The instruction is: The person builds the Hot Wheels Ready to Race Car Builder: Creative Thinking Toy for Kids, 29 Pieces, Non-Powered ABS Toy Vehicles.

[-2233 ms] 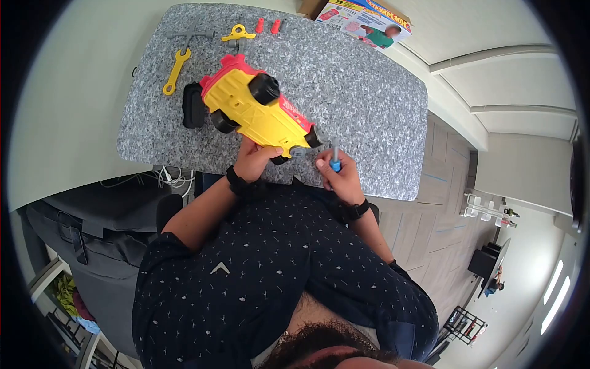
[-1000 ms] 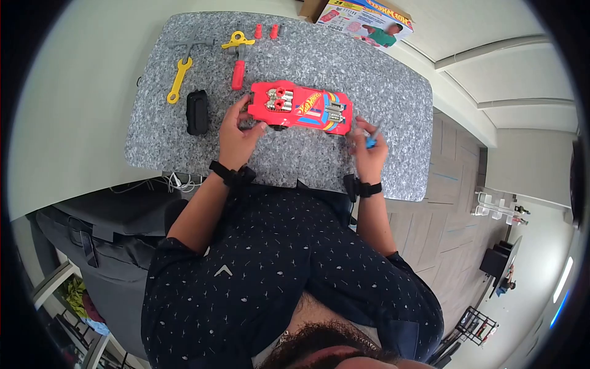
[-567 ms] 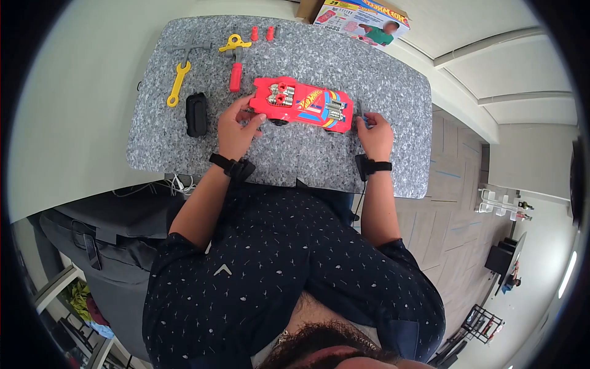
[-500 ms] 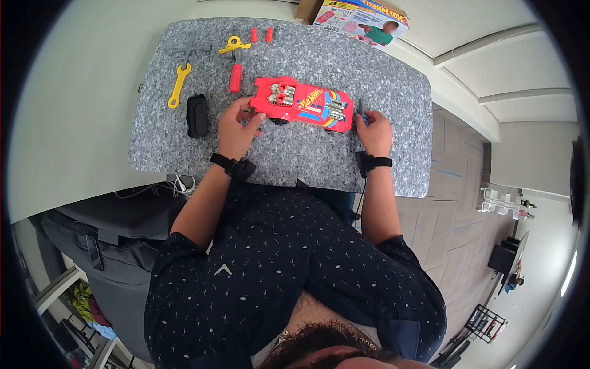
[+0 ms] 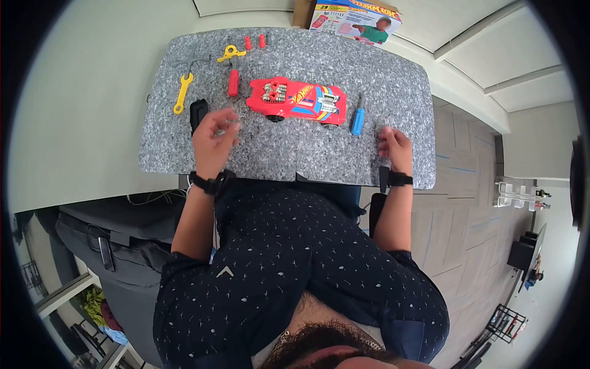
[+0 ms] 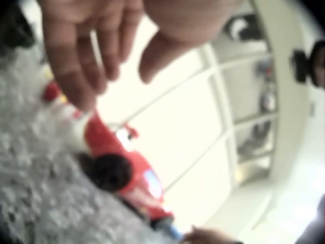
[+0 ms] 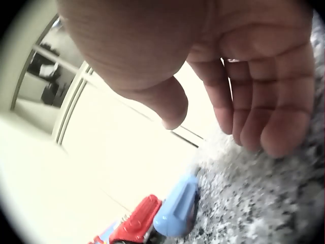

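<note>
A red toy car (image 5: 298, 101) stands on its wheels on the speckled grey table (image 5: 295, 150), decals and silver engine parts facing up. Right of its front end lies a blue-handled screwdriver (image 5: 357, 121), its grey shaft pointing away from the person. My left hand (image 5: 214, 138) hovers left of the car, fingers loosely bent and holding nothing, partly over a black case (image 5: 198, 112). My right hand (image 5: 396, 149) is near the table's right side, apart from the screwdriver, with relaxed fingers. In the right wrist view the screwdriver's blue handle (image 7: 176, 208) shows beyond the fingertips.
Toward the back left lie a yellow wrench (image 5: 183, 93), a grey T-shaped piece (image 5: 192, 61), a red-handled hammer (image 5: 233, 82) and a yellow part (image 5: 231, 53). Two small red pieces (image 5: 248, 43) sit behind them. A toy box (image 5: 356, 21) stands beyond the far edge.
The car was turned from underside-up to wheels-down and set on the table. The right hand let go of the screwdriver and moved right; the left hand left the car and moved left.
</note>
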Demonstrator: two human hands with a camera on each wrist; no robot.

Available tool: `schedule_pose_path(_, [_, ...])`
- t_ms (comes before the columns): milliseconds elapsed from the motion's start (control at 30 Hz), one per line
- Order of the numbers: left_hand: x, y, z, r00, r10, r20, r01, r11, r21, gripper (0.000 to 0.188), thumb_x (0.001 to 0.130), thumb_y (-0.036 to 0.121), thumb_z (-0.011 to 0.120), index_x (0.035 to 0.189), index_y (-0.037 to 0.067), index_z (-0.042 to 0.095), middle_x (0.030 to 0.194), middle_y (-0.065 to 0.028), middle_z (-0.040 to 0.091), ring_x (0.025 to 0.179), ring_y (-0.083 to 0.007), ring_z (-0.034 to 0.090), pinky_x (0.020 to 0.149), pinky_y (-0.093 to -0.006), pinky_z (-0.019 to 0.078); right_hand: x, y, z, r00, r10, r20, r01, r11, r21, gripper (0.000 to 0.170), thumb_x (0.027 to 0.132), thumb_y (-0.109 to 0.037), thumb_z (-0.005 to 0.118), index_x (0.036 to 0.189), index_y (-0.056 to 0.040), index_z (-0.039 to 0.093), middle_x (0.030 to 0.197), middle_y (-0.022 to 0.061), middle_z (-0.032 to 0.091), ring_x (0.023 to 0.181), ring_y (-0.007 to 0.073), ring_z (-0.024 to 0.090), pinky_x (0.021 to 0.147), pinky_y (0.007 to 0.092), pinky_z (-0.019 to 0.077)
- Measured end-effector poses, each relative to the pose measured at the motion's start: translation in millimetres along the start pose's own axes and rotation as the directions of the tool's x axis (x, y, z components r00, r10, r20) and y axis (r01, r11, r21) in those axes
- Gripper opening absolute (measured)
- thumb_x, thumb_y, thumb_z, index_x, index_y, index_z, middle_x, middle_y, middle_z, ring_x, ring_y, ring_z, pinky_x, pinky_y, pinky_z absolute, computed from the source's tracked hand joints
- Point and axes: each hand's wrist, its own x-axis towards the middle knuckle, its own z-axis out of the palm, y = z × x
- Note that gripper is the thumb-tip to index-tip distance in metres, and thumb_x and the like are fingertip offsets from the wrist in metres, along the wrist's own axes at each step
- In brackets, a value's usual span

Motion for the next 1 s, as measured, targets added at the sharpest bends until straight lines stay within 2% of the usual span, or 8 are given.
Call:
schedule_pose_path(67, [-18, 1, -11, 0.998, 0.004, 0.066, 0.001, 0.998, -0.068, 0.033, 0.103, 0.002, 0.079, 0.135, 0.0, 0.07, 0.12, -0.0109, 0.077, 0.096, -0.012, 0.072, 0.07, -0.0298, 0.0645, -19, 6, -16, 0.997, 0.047, 0.059, -0.057, 0.982, 0.181, 0.037, 0.111, -0.036, 0.076, 0.124, -0.0015, 0.079, 0.1, 0.0054, 0.08, 0.073, 0.0092, 0.068, 0.06, 0.0255, 0.0569])
schedule_pose_path(300, [-60, -34, -2, 0.986, -0.136, 0.096, 0.143, 0.987, -0.068, 0.019, 0.106, 0.002, 0.076, 0.125, 0.0, 0.075, 0.101, -0.0068, 0.078, 0.085, -0.01, 0.073, 0.067, -0.0266, 0.0605, -34, 18, -5, 0.984, -0.073, 0.163, 0.069, 0.997, 0.029, 0.028, 0.109, -0.026, 0.079, 0.12, -0.0001, 0.079, 0.097, 0.0047, 0.079, 0.068, 0.0095, 0.067, 0.058, 0.0268, 0.0558])
schedule_pose_path(400, [-58, -15, 3, 0.986, -0.014, 0.166, 0.02, 0.999, -0.034, 0.019, 0.105, 0.002, 0.077, 0.124, 0.0, 0.074, 0.106, -0.0086, 0.08, 0.087, -0.0123, 0.075, 0.069, -0.0282, 0.061, -35, 14, -3, 0.971, -0.074, 0.225, 0.068, 0.997, 0.038, 0.029, 0.109, -0.027, 0.079, 0.119, 0.0002, 0.078, 0.097, 0.0048, 0.078, 0.069, 0.009, 0.067, 0.059, 0.0265, 0.0565])
schedule_pose_path(600, [-37, 189, -32, 0.916, 0.366, 0.166, -0.347, 0.928, -0.132, 0.048, 0.095, -0.003, 0.084, 0.14, -0.006, 0.068, 0.129, -0.0185, 0.074, 0.105, -0.0221, 0.076, 0.084, -0.0333, 0.0665, -27, 16, -2, 0.985, -0.006, 0.175, -0.016, 0.992, 0.121, 0.035, 0.109, -0.031, 0.079, 0.125, -0.0002, 0.075, 0.096, 0.0065, 0.078, 0.063, 0.0114, 0.068, 0.053, 0.0269, 0.0558])
schedule_pose_path(633, [-35, 224, -45, 0.857, 0.481, 0.186, -0.459, 0.876, -0.148, 0.067, 0.093, 0.016, 0.094, 0.145, -0.011, 0.062, 0.133, -0.0256, 0.072, 0.107, -0.0293, 0.077, 0.085, -0.0374, 0.0678, -23, 16, 0, 0.988, 0.01, 0.157, -0.03, 0.992, 0.125, 0.036, 0.109, -0.031, 0.079, 0.127, -0.0003, 0.074, 0.095, 0.0068, 0.078, 0.062, 0.012, 0.069, 0.051, 0.0272, 0.0553])
schedule_pose_path(733, [-36, 326, -61, 0.613, 0.737, 0.286, -0.78, 0.621, 0.072, 0.07, 0.101, 0.035, 0.078, 0.151, -0.011, 0.058, 0.139, -0.0344, 0.069, 0.11, -0.0358, 0.077, 0.085, -0.0441, 0.0682, -18, 9, 4, 0.997, 0.055, 0.052, -0.062, 0.99, 0.128, 0.041, 0.108, -0.032, 0.08, 0.132, -0.0002, 0.072, 0.093, 0.0084, 0.077, 0.054, 0.0133, 0.068, 0.046, 0.0274, 0.0521])
schedule_pose_path(833, [-26, 345, -74, 0.628, 0.713, 0.312, -0.778, 0.574, 0.256, 0.069, 0.105, 0.037, 0.078, 0.151, -0.011, 0.059, 0.144, -0.0324, 0.069, 0.119, -0.0327, 0.074, 0.089, -0.0398, 0.0656, -21, -4, 8, 0.999, 0.042, 0.024, -0.043, 0.997, 0.064, 0.045, 0.106, -0.03, 0.082, 0.138, -0.0004, 0.069, 0.09, 0.0087, 0.075, 0.05, 0.0139, 0.067, 0.042, 0.0267, 0.0491])
schedule_pose_path(1000, [25, 234, -53, 0.962, 0.271, 0.03, -0.254, 0.848, 0.465, 0.044, 0.095, 0.021, 0.091, 0.131, 0.001, 0.075, 0.128, -0.0105, 0.079, 0.106, -0.0156, 0.075, 0.084, -0.0308, 0.0592, -5, -1, 14, 0.988, -0.039, 0.152, 0.042, 0.999, -0.016, 0.049, 0.104, -0.024, 0.084, 0.144, -0.0004, 0.07, 0.085, 0.0068, 0.073, 0.05, 0.0133, 0.067, 0.041, 0.0264, 0.0472])
